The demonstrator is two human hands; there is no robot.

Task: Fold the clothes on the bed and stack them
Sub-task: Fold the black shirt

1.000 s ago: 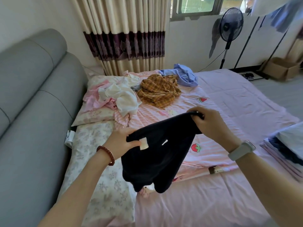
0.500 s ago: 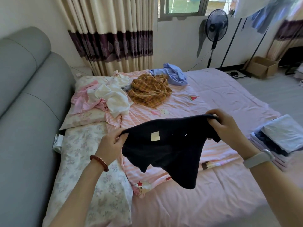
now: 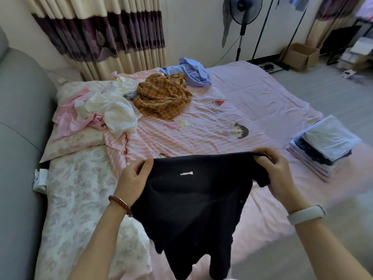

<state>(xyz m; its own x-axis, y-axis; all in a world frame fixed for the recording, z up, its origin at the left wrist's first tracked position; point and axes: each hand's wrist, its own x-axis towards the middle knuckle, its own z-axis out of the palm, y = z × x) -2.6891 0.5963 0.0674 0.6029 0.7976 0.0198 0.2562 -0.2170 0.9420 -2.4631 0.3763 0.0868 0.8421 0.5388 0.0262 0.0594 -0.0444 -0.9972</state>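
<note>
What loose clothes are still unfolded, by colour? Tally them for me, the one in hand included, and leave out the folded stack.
Black: 1, the black garment, held up by the left hand and the right hand
White: 1, white garment
Pink: 1, pink garment
Yellow-brown plaid: 1, plaid shirt
Light blue: 1, blue shirt
Total: 5

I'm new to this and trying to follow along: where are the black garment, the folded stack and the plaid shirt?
black garment [image 3: 193, 199], head view, middle of the hanging cloth
folded stack [image 3: 331, 138], head view, top pale piece
plaid shirt [image 3: 161, 96], head view, centre of crumpled heap
</note>
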